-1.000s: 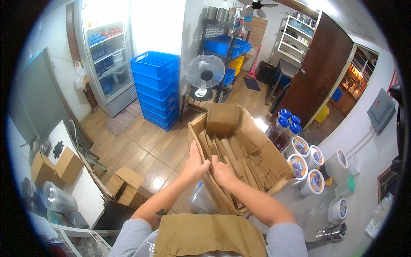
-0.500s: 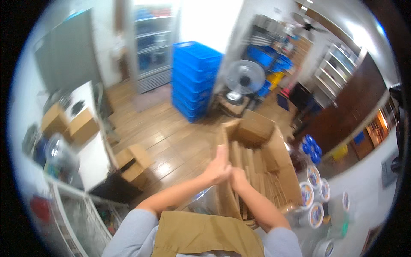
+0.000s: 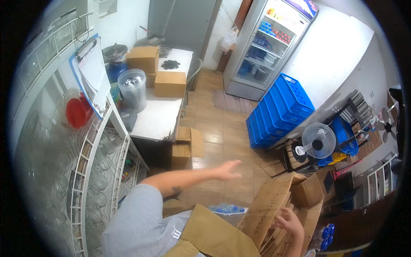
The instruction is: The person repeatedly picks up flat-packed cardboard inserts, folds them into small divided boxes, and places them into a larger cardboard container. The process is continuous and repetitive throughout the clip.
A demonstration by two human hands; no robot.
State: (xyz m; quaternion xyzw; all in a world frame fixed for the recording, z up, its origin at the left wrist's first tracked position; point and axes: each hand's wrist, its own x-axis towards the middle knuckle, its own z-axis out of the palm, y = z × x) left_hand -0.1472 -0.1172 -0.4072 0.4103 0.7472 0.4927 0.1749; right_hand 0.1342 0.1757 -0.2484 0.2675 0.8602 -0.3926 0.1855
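Observation:
My left hand (image 3: pixel 229 170) is stretched out over the floor with its fingers extended, holding nothing; it is slightly blurred. At the lower right stands an open cardboard box (image 3: pixel 266 207), tilted in view, with handwriting on its left side. Flat folded cardboard pieces (image 3: pixel 280 242) stand inside it. My right hand (image 3: pixel 290 222) is at the box's left wall, its fingers bent over the upper edge. Clear bottles with blue caps (image 3: pixel 229 208) lie beside the box, close to my brown apron.
On the left, a white rack (image 3: pixel 81 175) holds glassware, with a clipboard (image 3: pixel 92 75) hanging above. Behind it, a white table (image 3: pixel 160 118) carries small cartons and a clear bucket (image 3: pixel 132 92). Stacked blue crates (image 3: pixel 278 113), a fan (image 3: pixel 319 141) and a glass-door fridge (image 3: pixel 267 47) stand farther off.
My view has swung left. My hands were together at the box's edge; my left hand has moved away from it and opened out, while my right hand stays at the box.

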